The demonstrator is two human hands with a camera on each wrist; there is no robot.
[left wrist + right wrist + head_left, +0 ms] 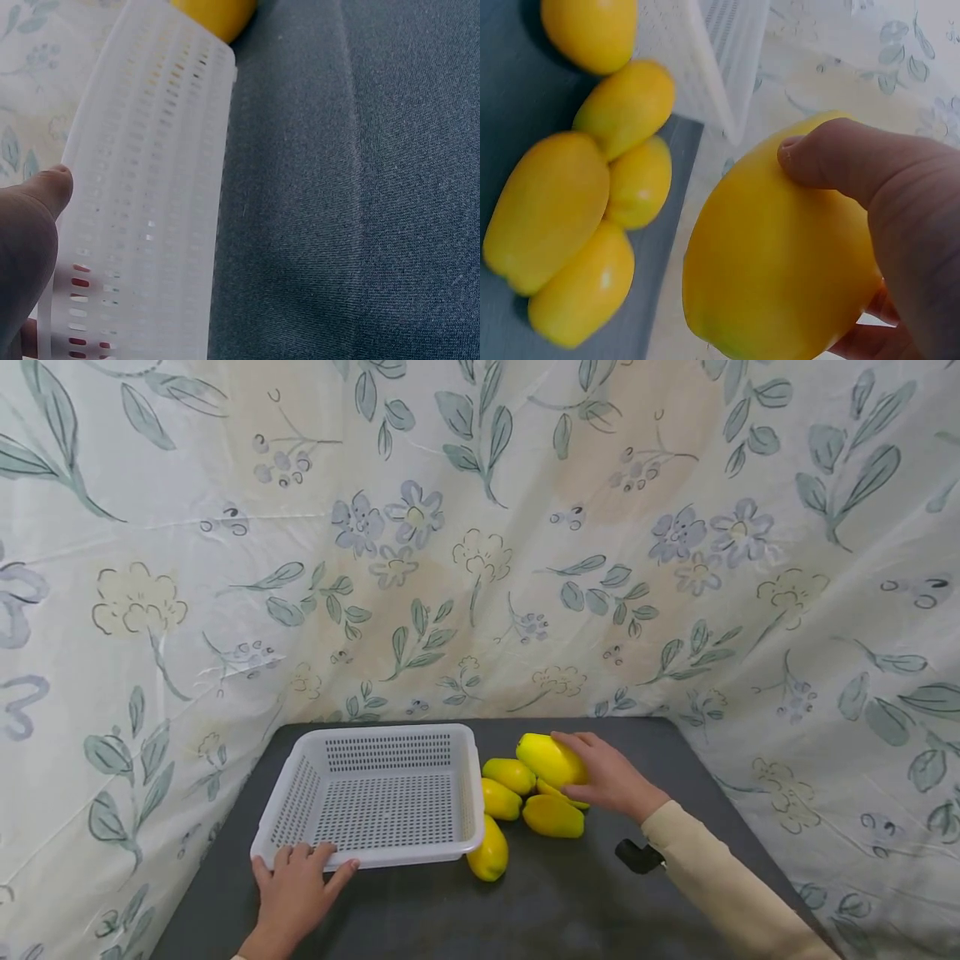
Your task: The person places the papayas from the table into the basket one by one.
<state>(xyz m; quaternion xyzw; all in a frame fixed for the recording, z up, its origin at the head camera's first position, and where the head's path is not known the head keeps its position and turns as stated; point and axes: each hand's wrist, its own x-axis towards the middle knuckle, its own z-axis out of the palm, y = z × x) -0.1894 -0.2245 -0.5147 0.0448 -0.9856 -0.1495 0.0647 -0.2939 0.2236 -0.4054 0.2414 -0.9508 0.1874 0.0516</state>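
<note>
The right hand (611, 777) curls its fingers and thumb around a smooth, glossy yellow mango (551, 760), held just above the pile of mangoes (525, 802) beside the white perforated basket (375, 852). The left hand (296, 889) lies flat-fingered on the basket's near rim, thumb over the edge. Bare dark tabletop (570, 902) stretches in front, while floral cloth (480, 543) closes in behind and on both sides.

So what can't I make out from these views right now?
- Head view: right hand covers the far side of the held mango, which overlaps another mango.
- Left wrist view: basket wall hides its inside; left hand cut off by the edge.
- Right wrist view: fingers behind the mango are hidden.
</note>
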